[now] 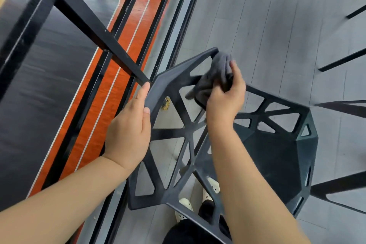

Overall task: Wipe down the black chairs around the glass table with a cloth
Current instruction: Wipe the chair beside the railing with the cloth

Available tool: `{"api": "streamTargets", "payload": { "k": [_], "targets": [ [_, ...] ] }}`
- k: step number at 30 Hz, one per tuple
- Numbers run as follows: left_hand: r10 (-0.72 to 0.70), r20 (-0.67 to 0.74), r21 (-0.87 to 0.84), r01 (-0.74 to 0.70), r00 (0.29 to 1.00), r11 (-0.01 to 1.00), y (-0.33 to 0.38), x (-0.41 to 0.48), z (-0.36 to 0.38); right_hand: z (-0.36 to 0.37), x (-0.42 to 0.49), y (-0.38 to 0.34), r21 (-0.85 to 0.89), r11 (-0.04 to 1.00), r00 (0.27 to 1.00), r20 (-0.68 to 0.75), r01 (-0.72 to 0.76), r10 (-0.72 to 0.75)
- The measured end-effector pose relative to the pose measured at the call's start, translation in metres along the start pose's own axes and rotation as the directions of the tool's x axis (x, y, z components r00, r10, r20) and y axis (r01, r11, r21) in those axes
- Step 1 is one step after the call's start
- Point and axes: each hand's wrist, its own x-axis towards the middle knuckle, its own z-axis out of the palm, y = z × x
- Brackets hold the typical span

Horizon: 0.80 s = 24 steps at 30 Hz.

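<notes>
head view: we look down on a black chair [190,128] that fills the middle of the picture and runs out toward 4 o'clock. its back is a lattice of triangular openings and its solid seat lies at 4 o'clock. the grey plank floor [277,16] shows through the gaps.

we see the left hand [128,130] at 9 o'clock of the chair back. it clasps the back's outer rim, with the thumb on the near face and the forefinger laid along the edge. the other fingers are hidden behind the rim.

the right hand [225,97] sits at 1 o'clock of the picture's middle. its fingers are curled round a bunched grey cloth [215,73] and press it onto the upper rim of the chair back, near the corner. a loose end of the cloth hangs down at the hand's 9 o'clock, over one of the openings.

the glass counter [89,24] takes up the 10 o'clock part, with its black frame bar running down to end just beside the left forefinger. orange and black flooring shows under the glass.

at 6 o'clock, through the lattice, we see cream perforated shoes [186,204]. at 3 o'clock, thin black legs [340,61] of other furniture reach in from the edge, well apart from the hands.
</notes>
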Motion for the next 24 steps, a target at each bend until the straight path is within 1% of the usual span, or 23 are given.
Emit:
{"api": "streamTargets", "payload": {
  "k": [2,4,7,9,10,12,14,16,17,20,22,24],
  "targets": [
    [-0.010,0.001,0.012,0.010,1.000,1.000,0.000,0.000,0.000,0.013,0.010,-0.016,0.065,0.997,0.999,0.002,-0.045,0.045],
    [-0.016,-0.002,0.027,0.016,1.000,1.000,0.000,0.000,-0.001,0.021,-0.002,-0.020,0.067,0.997,1.000,0.019,-0.022,0.021],
    [-0.017,-0.005,0.034,0.017,1.000,0.999,0.000,0.000,0.000,0.025,-0.035,-0.012,0.055,0.996,0.993,0.099,0.066,-0.071],
    [-0.012,-0.007,0.036,0.012,1.000,0.999,-0.001,0.000,0.000,0.027,-0.054,-0.002,0.019,0.981,0.971,0.145,0.191,-0.192],
    [-0.008,-0.007,0.039,0.008,1.000,0.999,-0.001,0.001,0.000,0.027,-0.061,0.005,-0.007,0.957,0.943,0.171,0.290,-0.284],
    [-0.008,-0.006,0.043,0.008,1.000,0.999,-0.002,0.001,-0.001,0.024,-0.072,0.019,-0.079,0.879,0.865,0.239,0.469,-0.440],
    [-0.013,-0.005,0.045,0.014,1.000,0.999,-0.001,0.001,-0.001,0.014,-0.073,0.029,-0.136,0.800,0.792,0.311,0.584,-0.525],
    [-0.014,-0.009,0.054,0.014,1.000,0.998,0.000,0.002,-0.002,0.004,-0.063,0.031,-0.161,0.735,0.733,0.357,0.658,-0.579],
    [-0.015,-0.009,0.059,0.015,1.000,0.998,0.000,0.002,-0.002,0.002,-0.057,0.028,-0.176,0.711,0.717,0.356,0.681,-0.599],
    [-0.027,0.001,0.066,0.026,1.000,0.997,0.002,0.000,-0.002,0.004,-0.041,0.013,-0.201,0.644,0.673,0.284,0.738,-0.683],
    [-0.029,-0.001,0.068,0.029,1.000,0.997,0.002,0.001,-0.002,0.009,-0.030,0.011,-0.199,0.560,0.594,0.258,0.804,-0.762],
    [-0.028,-0.002,0.064,0.028,1.000,0.998,0.001,0.001,-0.001,0.013,-0.016,0.018,-0.226,0.467,0.515,0.267,0.855,-0.814]
  ]
}}
